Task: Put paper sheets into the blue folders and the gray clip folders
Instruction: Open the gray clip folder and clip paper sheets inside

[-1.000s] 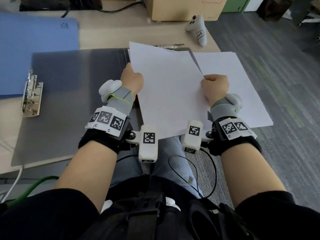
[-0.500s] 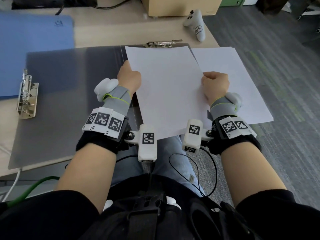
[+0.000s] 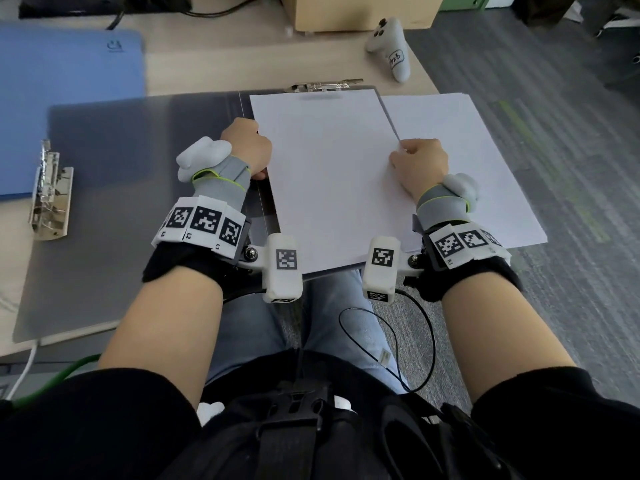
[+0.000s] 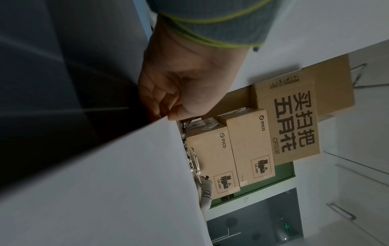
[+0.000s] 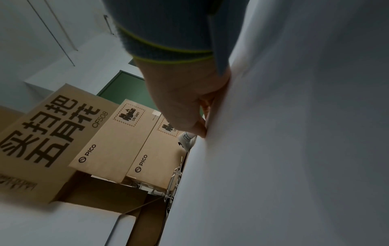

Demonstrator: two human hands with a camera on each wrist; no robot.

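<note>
Pinching one paper sheet [image 3: 332, 174], both hands' fingers [image 4: 160, 106] hover above wooden desk [image 3: 214, 64], gray carpet [image 3: 571, 133] alongside.

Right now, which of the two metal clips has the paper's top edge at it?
The far clip, at the gray folder's top edge beside the held sheet. The other clip lies bare at left.

- two hands: left hand [image 3: 247, 147], right hand [image 3: 420, 164]
- one blue folder [image 3: 65, 105]
- one open gray clip folder [image 3: 131, 188]
- two metal clips [image 3: 50, 195] [image 3: 323, 86]
- one white controller [image 3: 389, 46]
- three cardboard boxes [image 4: 212, 159] [image 4: 250, 146] [image 4: 294, 119]
</note>
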